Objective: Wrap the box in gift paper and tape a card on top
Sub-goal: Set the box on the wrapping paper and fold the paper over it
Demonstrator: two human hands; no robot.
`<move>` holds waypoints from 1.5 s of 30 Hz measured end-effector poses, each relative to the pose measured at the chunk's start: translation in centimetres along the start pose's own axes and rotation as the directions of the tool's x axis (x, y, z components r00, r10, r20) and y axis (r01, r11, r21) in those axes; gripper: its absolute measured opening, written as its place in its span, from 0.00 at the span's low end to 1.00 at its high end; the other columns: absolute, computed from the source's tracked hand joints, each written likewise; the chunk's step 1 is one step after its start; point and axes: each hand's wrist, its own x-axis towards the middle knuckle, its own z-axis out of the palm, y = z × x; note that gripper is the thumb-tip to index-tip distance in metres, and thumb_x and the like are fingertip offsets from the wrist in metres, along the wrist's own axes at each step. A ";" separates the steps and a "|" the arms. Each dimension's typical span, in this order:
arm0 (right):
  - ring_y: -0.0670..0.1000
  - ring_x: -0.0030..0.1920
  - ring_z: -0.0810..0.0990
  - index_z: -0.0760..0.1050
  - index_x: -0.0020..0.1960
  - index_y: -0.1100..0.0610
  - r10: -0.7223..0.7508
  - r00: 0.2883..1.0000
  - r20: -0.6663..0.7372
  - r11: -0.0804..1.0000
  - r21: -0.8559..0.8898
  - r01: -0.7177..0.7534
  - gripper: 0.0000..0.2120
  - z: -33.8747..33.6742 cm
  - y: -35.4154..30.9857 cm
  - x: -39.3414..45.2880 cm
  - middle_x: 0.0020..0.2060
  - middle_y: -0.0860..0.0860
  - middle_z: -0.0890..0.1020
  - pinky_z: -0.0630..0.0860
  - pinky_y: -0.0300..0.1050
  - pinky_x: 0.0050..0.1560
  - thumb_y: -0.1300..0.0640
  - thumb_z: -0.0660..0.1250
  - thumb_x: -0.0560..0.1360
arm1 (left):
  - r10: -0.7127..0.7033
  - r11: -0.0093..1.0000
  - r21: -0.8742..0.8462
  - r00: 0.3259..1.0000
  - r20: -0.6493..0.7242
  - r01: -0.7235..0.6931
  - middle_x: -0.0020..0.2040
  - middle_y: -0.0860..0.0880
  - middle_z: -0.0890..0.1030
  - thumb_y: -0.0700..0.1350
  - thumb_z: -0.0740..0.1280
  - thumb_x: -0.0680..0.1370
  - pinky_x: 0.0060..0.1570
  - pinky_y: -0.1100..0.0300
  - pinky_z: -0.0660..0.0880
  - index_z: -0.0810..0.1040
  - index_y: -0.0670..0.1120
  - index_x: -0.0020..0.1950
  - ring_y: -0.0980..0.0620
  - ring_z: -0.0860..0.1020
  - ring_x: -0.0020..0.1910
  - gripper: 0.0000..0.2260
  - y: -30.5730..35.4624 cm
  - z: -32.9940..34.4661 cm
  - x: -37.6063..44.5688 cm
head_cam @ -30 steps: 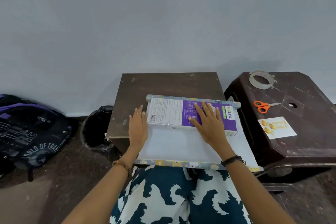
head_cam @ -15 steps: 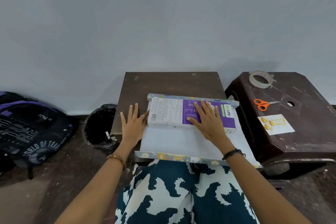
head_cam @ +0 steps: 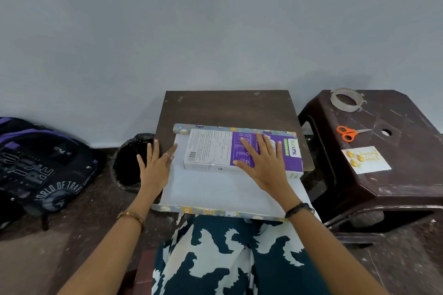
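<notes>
Box [head_cam: 242, 152] on gift paper [head_cam: 215, 187] — right hand [head_cam: 265, 165] flat on top

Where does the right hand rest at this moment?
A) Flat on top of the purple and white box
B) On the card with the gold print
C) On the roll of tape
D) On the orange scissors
A: the right hand lies with straight fingers on the box, while the scissors, tape roll and card lie untouched on the stool.
</notes>
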 end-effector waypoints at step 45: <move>0.55 0.75 0.54 0.57 0.74 0.46 -0.456 0.886 0.088 0.884 0.159 0.439 0.37 0.1 1.2 14.4 0.75 0.53 0.57 0.45 0.58 0.73 0.36 0.66 0.70 | 0.585 0.800 0.127 0.810 0.048 -0.586 0.67 0.43 0.70 0.46 0.65 0.77 0.59 0.50 0.71 0.61 0.45 0.72 0.45 0.73 0.62 0.25 15.5 -4.9 24.0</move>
